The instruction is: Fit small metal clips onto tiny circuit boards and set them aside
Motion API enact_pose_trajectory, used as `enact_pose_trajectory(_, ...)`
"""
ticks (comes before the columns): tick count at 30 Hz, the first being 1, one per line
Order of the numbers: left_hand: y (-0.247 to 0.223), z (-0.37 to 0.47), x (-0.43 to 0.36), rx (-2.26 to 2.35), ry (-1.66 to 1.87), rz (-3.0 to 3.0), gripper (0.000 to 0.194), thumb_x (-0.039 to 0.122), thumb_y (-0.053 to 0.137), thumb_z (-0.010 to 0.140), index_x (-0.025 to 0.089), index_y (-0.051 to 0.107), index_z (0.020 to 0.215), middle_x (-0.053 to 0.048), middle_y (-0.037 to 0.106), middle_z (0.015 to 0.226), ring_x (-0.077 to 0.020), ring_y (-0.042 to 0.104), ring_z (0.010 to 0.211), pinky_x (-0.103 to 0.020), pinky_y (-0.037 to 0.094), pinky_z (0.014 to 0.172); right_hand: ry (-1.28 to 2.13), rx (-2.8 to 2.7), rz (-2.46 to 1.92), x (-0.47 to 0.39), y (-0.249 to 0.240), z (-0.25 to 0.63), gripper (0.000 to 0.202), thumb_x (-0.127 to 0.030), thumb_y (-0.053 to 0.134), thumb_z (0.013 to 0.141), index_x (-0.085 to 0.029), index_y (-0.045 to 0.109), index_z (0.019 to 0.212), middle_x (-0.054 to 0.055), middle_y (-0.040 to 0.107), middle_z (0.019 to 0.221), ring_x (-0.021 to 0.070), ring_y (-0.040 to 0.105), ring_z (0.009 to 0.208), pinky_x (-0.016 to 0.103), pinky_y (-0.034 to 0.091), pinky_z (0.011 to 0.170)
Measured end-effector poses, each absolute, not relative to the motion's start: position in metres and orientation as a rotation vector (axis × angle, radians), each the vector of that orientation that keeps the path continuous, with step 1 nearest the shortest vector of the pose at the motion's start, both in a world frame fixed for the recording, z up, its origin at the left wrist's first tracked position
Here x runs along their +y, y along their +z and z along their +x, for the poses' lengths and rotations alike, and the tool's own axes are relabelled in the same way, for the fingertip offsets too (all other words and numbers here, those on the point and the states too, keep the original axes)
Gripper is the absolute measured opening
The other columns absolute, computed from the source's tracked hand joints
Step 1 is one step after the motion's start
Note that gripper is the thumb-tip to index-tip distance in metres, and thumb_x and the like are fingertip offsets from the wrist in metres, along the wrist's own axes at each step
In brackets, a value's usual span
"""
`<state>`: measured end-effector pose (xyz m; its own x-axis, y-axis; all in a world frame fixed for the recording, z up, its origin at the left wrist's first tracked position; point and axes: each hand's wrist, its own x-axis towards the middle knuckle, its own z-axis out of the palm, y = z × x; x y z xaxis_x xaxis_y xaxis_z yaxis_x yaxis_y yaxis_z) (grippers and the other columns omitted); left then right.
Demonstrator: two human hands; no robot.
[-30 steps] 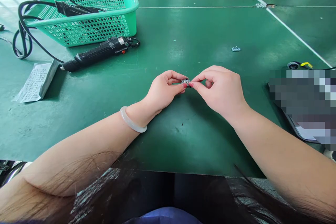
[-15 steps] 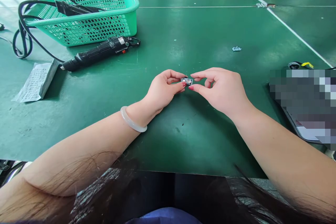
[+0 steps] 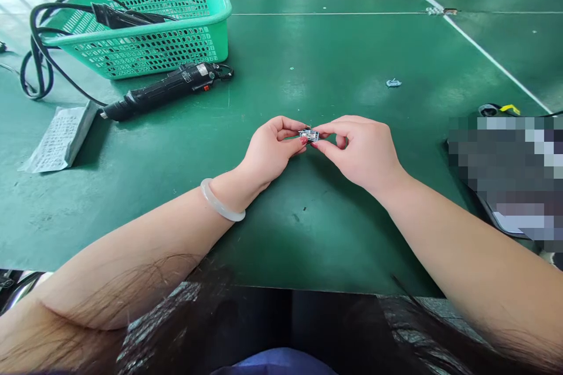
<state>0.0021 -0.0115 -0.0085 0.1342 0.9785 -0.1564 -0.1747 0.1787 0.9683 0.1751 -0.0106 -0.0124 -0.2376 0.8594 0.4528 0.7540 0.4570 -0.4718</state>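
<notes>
Left hand (image 3: 273,149) and right hand (image 3: 365,149) pinch a small metallic part (image 3: 309,135)

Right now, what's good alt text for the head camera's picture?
A person's left hand pinches a small silvery part above a green table, the right hand at its other end. Farther left, a black tool lies beside a green basket.
</notes>
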Motion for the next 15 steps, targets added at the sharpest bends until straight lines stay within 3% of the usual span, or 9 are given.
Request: enact_pose_trajectory(15,-0.013,0.001,-0.005,1.12,1.141,1.095,0.016,0.0,0.067,0.08,0.014,0.061,0.083,0.0,0.073,0.079,-0.0074,0.065,0.071,-0.026,0.053,0.078,0.117,-2.064,-1.221,0.001,-0.025,0.176,0.016,-0.026,0.065,0.086,-0.023,0.078,0.095,0.002,0.066,0.074,0.0171,0.056,0.066,0.033,0.042,0.062)
